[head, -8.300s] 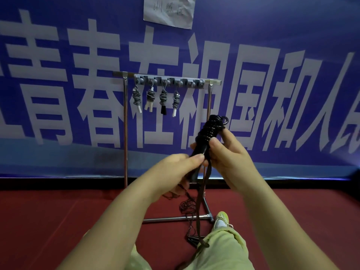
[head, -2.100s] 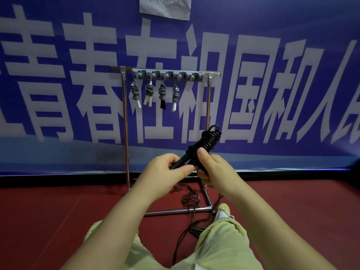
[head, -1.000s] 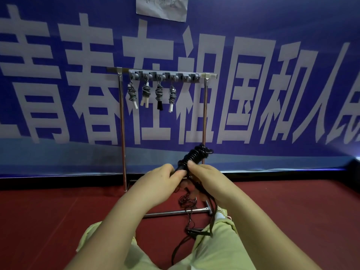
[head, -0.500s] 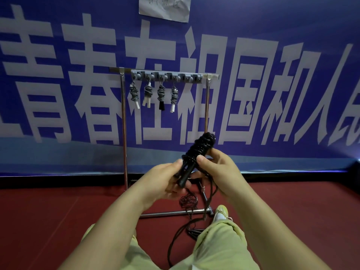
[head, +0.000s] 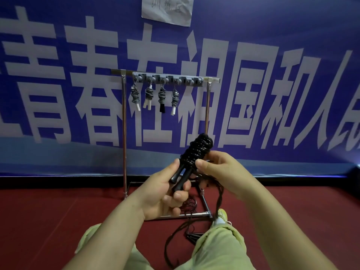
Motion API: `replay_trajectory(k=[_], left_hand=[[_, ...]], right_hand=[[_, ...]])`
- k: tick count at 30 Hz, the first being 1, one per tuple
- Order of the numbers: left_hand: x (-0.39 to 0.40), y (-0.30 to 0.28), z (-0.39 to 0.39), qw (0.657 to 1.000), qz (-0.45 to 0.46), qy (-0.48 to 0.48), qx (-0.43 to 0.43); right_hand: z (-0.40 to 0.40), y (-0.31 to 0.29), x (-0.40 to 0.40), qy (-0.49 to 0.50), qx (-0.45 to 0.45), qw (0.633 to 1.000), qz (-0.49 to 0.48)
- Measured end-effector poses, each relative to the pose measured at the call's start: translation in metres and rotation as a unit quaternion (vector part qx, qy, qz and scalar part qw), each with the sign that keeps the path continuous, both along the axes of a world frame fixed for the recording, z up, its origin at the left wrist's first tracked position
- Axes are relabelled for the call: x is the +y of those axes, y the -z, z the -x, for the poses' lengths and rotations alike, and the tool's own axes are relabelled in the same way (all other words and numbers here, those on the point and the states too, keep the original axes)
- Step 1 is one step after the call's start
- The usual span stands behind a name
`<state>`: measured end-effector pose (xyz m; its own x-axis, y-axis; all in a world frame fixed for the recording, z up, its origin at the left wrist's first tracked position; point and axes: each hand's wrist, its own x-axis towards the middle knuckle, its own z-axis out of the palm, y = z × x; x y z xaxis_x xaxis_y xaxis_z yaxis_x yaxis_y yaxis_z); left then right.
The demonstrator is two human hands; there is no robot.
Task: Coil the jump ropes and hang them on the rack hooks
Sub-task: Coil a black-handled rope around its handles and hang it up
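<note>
A black jump rope point(head: 196, 151) is wound in tight turns round its two black handles and points up to the right. My left hand point(head: 165, 191) grips the bare handle ends from below. My right hand point(head: 220, 170) pinches the lower turns of the coil with thumb and fingers, and a loose tail of rope point(head: 219, 199) hangs from it to the floor. Behind stands the metal rack point(head: 124, 133) with a grey hook bar point(head: 167, 79). Several coiled ropes hang from its left hooks, among them one with a black handle point(head: 162, 99).
More black rope and handles point(head: 191, 235) lie tangled on the red floor by the rack's base bar point(head: 183, 215). My bent legs in pale green trousers point(head: 220, 248) fill the bottom. A blue banner point(head: 272, 84) covers the wall behind.
The coiled bundle dipped low a second ago and has come back up. The handle ends now show below the coil in my left hand. The tail has stayed hanging.
</note>
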<state>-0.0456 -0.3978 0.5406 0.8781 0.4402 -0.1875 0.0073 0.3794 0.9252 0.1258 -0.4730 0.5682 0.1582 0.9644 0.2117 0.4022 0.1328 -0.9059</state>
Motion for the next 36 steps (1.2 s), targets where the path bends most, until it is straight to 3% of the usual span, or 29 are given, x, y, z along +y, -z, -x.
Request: replay_trajectory(k=[4,12,18,22,25,27,30,32,36], left_hand=[[-0.003,-0.002,-0.001,0.979,-0.17,-0.086,0.069],[0.005,-0.006,-0.004,0.921,-0.319,-0.169,0.144],[0.01,-0.007,-0.006,0.812,-0.484,-0.226,0.235],[-0.004,-0.005,-0.012,0.696,-0.604,-0.242,0.303],[-0.008,-0.005,-0.016,0.625,-0.67,-0.25,0.312],[-0.007,-0.005,-0.017,0.604,-0.688,-0.253,0.313],[-0.007,-0.003,-0.015,0.599,-0.691,-0.262,0.307],[-0.007,-0.003,-0.013,0.622,-0.679,-0.259,0.291],[-0.005,-0.007,-0.005,0.778,-0.54,-0.216,0.236]], right_hand=[[0.0,0.003,-0.002,0.041,-0.087,0.993,0.062],[0.009,0.022,0.008,0.077,-0.065,0.992,0.074],[0.013,0.016,0.002,0.014,0.107,0.991,0.077],[0.014,0.014,0.001,0.021,0.159,0.983,0.088],[0.014,0.015,0.003,0.062,0.135,0.986,0.075],[0.014,0.016,0.006,0.085,0.122,0.987,0.056],[0.018,0.017,0.007,0.1,0.118,0.988,0.029],[0.019,0.019,0.009,0.103,0.113,0.988,0.013],[0.018,0.02,0.011,0.092,0.112,0.989,-0.005]])
